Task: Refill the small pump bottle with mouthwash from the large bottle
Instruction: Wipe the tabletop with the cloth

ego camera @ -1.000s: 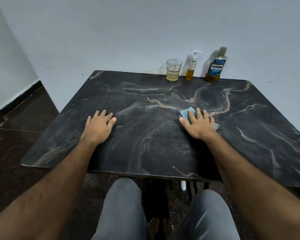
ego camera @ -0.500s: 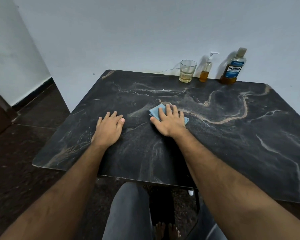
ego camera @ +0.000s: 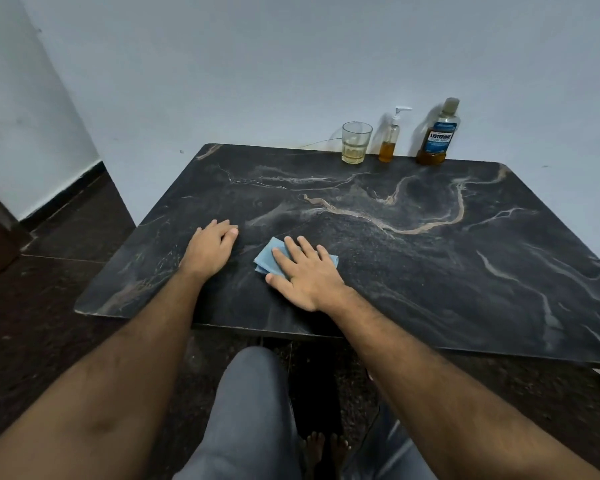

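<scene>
At the table's far edge against the wall stand the small pump bottle [ego camera: 389, 142], about a third full of amber liquid, and to its right the large mouthwash bottle [ego camera: 436, 135] with a blue label and a little amber liquid at the bottom. My right hand [ego camera: 303, 273] presses flat on a folded blue cloth [ego camera: 267, 259] near the table's front. My left hand [ego camera: 210, 247] rests palm down on the tabletop, just left of the cloth, fingers together, holding nothing. Both hands are far from the bottles.
A glass tumbler [ego camera: 355, 143] with some pale liquid stands left of the pump bottle. The dark marble table [ego camera: 430, 258] butts against a white wall. Dark tiled floor lies to the left; my knees and bare feet show below the front edge.
My right hand has slid the blue cloth leftward and toward the front edge, close to my left hand. The camera view has shifted left. My left hand stays in place.
</scene>
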`<state>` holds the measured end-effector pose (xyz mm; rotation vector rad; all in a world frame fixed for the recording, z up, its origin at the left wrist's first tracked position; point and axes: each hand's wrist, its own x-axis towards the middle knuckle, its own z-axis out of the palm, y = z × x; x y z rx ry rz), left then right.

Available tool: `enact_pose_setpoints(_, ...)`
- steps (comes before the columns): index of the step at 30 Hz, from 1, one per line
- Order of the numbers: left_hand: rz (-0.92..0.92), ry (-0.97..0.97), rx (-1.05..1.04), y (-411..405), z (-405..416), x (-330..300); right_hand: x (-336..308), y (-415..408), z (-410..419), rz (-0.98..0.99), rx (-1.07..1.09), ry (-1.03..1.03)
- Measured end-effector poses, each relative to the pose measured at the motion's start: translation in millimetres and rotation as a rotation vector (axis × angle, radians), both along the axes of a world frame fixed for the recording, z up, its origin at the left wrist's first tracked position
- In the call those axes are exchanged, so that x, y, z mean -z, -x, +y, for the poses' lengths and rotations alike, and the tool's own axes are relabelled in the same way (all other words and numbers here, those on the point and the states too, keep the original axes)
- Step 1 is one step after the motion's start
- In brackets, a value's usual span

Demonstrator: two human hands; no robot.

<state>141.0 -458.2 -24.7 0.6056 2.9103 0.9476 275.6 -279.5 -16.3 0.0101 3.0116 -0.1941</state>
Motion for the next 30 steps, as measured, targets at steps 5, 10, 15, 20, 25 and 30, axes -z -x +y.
enact_pose_setpoints(5, 0.012, -0.097, 0.008, -25.1, 2.0, -1.7, -5.4, -52.2, -0.2, 0.0, -0.017, 0.019)
enact_pose_setpoints(10, 0.035, -0.205, 0.03, -56.0, 15.3, -12.9, -7.0, -82.5, 4.8, -0.006, -0.06, -0.011)
enact_pose_setpoints(15, 0.03, -0.276, 0.047, -84.8, 26.8, -27.4, -3.1, -104.4, 13.2, 0.009, -0.131, -0.115)
enact_pose_setpoints(20, 0.029, -0.29, 0.123, -103.1, 37.9, -35.2, -9.5, -132.1, 22.3, 0.017, -0.149, 0.045)
enact_pose_setpoints(25, -0.101, -0.361, 0.232, -117.0, 53.9, -40.0, -36.1, -136.2, 42.3, 0.022, -0.085, 0.42)
enact_pose_setpoints(30, -0.344, -0.49, 0.33, -136.4, 68.6, -55.2, -64.4, -136.8, 64.9, 0.093, 0.128, 0.691)
